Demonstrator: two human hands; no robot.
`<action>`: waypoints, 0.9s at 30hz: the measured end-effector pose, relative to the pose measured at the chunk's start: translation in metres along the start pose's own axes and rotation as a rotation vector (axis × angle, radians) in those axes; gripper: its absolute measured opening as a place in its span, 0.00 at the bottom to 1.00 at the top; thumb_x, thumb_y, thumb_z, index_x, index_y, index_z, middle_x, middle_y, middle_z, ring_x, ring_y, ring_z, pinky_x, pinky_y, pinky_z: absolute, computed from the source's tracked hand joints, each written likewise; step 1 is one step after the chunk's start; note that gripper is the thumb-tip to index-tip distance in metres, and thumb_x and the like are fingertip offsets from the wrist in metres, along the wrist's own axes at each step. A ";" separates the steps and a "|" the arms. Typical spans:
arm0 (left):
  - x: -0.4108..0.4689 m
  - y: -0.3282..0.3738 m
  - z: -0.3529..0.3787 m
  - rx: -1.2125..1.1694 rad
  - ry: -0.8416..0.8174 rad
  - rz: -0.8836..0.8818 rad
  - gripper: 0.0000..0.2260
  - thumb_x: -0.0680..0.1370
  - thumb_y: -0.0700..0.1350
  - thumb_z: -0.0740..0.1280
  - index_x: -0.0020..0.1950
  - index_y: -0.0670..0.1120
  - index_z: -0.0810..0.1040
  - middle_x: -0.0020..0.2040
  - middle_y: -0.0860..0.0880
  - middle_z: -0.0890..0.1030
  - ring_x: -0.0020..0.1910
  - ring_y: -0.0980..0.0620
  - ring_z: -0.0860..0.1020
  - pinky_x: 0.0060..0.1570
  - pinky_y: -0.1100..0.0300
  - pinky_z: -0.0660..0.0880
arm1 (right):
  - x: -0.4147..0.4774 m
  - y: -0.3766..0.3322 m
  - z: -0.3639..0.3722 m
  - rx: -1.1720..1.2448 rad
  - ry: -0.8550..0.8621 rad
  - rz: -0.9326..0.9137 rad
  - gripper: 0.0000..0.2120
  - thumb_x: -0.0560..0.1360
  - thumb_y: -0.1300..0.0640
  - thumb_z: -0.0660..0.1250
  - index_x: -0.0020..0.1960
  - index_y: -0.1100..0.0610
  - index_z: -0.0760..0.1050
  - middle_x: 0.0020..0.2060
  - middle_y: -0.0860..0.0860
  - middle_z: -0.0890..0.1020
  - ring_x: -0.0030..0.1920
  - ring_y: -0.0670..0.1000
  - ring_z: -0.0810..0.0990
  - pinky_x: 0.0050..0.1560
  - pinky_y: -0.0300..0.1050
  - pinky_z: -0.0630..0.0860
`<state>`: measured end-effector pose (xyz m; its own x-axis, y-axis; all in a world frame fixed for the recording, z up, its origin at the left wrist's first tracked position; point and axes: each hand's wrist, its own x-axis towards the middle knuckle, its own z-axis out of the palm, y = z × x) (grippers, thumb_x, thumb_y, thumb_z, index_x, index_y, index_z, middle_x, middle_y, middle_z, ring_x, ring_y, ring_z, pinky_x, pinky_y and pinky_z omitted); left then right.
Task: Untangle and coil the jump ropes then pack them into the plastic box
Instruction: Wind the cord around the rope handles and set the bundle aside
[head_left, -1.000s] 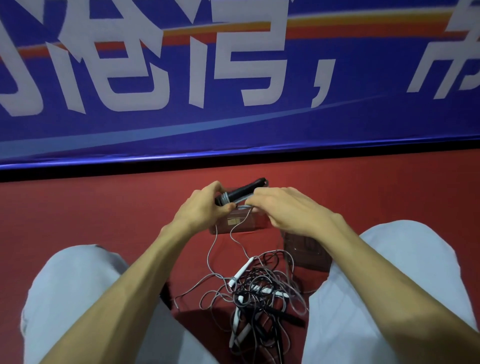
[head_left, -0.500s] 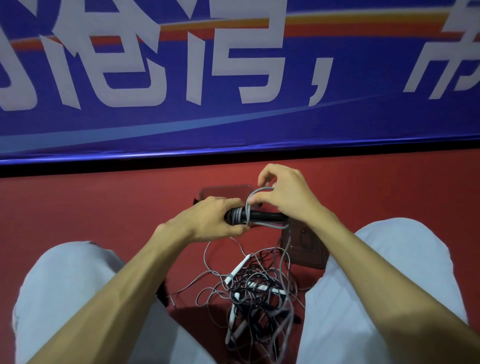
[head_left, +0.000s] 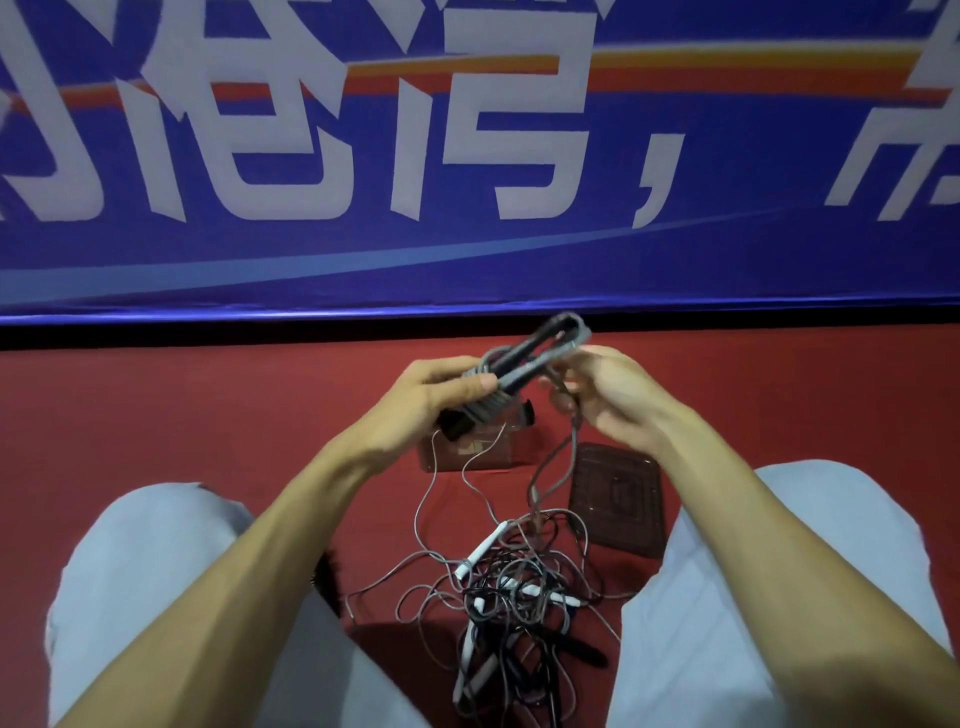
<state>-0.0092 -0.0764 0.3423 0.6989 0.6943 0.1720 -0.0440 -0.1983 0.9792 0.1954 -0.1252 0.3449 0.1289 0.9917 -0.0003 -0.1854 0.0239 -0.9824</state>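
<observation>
Being clamped in the left hand (head_left: 431, 395) is a black jump-rope handle (head_left: 519, 358), wound with grey cord (head_left: 575, 436); the fingers are curled round it and the thumb is pressed on top. A strand of that cord is pinched in the bent fingers of the right hand (head_left: 618, 400). Both are held above the clear plastic box (head_left: 483, 457), which is set on the red floor (head_left: 208, 415), its lid (head_left: 618, 499) just beside it. A tangled pile of ropes (head_left: 519, 597) is seen between the knees.
</observation>
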 end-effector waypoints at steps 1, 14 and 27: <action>0.002 -0.001 -0.002 -0.048 0.039 0.007 0.06 0.76 0.44 0.67 0.48 0.42 0.81 0.34 0.46 0.80 0.27 0.51 0.75 0.26 0.63 0.70 | 0.000 0.001 0.002 -0.049 -0.022 -0.003 0.12 0.82 0.62 0.57 0.43 0.62 0.77 0.34 0.54 0.77 0.31 0.47 0.68 0.28 0.38 0.65; 0.009 -0.009 -0.001 -0.025 0.250 -0.038 0.07 0.79 0.45 0.67 0.55 0.50 0.81 0.38 0.48 0.81 0.30 0.50 0.78 0.27 0.62 0.68 | -0.009 -0.005 -0.016 -0.996 -0.292 0.043 0.01 0.77 0.59 0.68 0.47 0.56 0.76 0.32 0.53 0.78 0.31 0.51 0.80 0.37 0.44 0.77; 0.017 -0.033 -0.010 0.560 0.323 -0.122 0.11 0.77 0.51 0.70 0.51 0.49 0.70 0.39 0.44 0.84 0.33 0.42 0.82 0.31 0.51 0.78 | -0.010 0.009 0.002 -1.510 -0.383 -0.291 0.03 0.81 0.59 0.59 0.48 0.54 0.70 0.42 0.48 0.74 0.45 0.51 0.74 0.47 0.51 0.73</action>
<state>-0.0025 -0.0513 0.3138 0.4219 0.8901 0.1724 0.4609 -0.3743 0.8046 0.1903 -0.1347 0.3360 -0.3007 0.9533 0.0292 0.9296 0.2998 -0.2143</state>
